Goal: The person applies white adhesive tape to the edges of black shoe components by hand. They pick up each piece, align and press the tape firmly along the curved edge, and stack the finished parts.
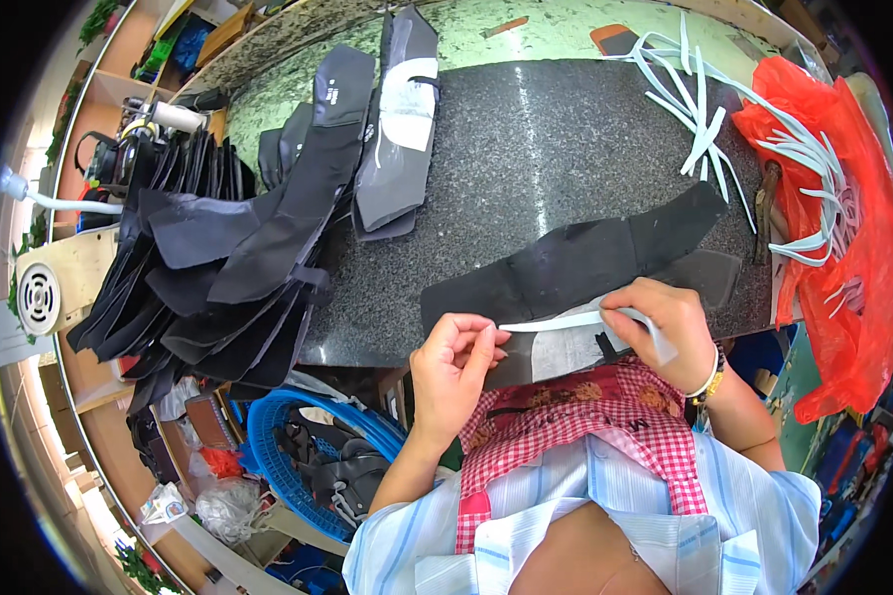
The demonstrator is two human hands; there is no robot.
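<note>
Both hands pinch one pale strip (pixel 556 322) over a black cut piece (pixel 575 263) at the bench (pixel 526 149) front edge, left hand (pixel 453 362) grip closed on its end, right hand (pixel 665 327) likewise; step judged: positioning strip; next needs aligned press-down.

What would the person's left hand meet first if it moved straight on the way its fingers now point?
Its fingers already pinch the white strip's end. The left hand points up and right, so it would probably meet next the black fabric piece on the granite table, though depth is unclear.
</note>
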